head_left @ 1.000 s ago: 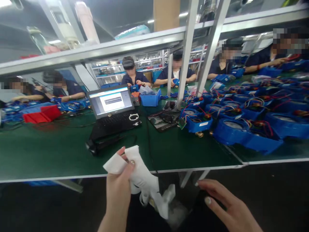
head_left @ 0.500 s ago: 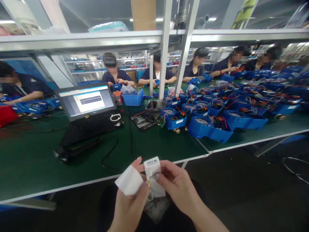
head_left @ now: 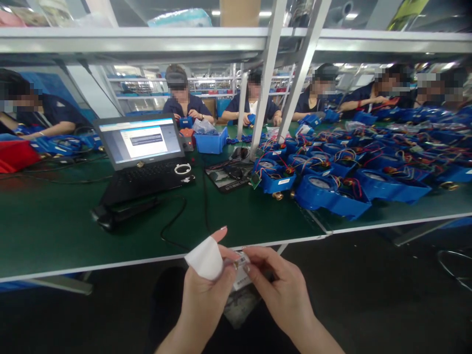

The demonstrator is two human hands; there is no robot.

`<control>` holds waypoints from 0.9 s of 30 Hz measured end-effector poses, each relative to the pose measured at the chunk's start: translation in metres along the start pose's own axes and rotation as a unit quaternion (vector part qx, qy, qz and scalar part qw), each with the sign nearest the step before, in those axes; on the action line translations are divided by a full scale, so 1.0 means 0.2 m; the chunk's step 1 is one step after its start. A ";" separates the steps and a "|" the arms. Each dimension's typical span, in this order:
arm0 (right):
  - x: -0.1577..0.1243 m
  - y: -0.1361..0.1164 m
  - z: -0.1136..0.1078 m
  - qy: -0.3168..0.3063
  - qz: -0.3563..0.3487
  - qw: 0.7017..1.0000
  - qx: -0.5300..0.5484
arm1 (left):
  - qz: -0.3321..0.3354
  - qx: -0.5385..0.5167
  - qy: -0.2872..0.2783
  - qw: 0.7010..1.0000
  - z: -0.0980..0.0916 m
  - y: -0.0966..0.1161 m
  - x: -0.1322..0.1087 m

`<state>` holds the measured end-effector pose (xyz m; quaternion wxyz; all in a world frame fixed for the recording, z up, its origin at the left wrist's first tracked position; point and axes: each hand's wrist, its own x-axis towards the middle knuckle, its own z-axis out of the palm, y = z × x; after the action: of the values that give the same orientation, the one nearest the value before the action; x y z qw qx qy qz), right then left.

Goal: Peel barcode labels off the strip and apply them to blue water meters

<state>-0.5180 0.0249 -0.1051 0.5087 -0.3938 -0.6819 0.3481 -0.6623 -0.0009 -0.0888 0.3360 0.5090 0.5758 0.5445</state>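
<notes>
Both hands are held together in front of the table's near edge, over my lap. My left hand (head_left: 206,295) is closed on a strip of white barcode labels (head_left: 241,280), with a blank white length of paper (head_left: 206,259) looped over its fingers. At the strip's right edge, my right hand (head_left: 278,282) pinches it between thumb and forefinger. Small black print shows on the part between the hands. A greyish, crumpled-looking thing (head_left: 238,309) lies below the labels; what it is I cannot tell.
On the green table (head_left: 136,255) stands an open laptop (head_left: 143,147), with a mouse (head_left: 234,171) on a pad to its right. Several blue meter housings (head_left: 328,196) with loose wires crowd the right side. A blue bin (head_left: 212,142) stands behind. Several co-workers sit opposite.
My hands have drawn closer together on the label strip; the printed part that stood up between them is now lower and partly covered by fingers. The camera view has shifted slightly.
</notes>
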 end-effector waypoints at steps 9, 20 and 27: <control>-0.01 0.01 -0.03 -0.008 -0.030 0.997 -0.068 | -0.053 -0.078 0.002 0.996 0.02 0.05 -0.01; -0.05 0.04 -0.03 -0.012 -0.105 0.992 -0.062 | -0.227 -0.260 -0.014 0.939 0.04 -0.02 0.05; -0.09 0.08 -0.08 0.050 0.010 0.981 0.187 | -0.246 -0.298 0.025 0.922 0.02 -0.02 0.07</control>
<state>-0.4964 0.0175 -0.1219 0.6029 -0.3154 -0.5746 0.4548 -0.6629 0.0148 -0.0912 0.5809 0.2137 0.5028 0.6034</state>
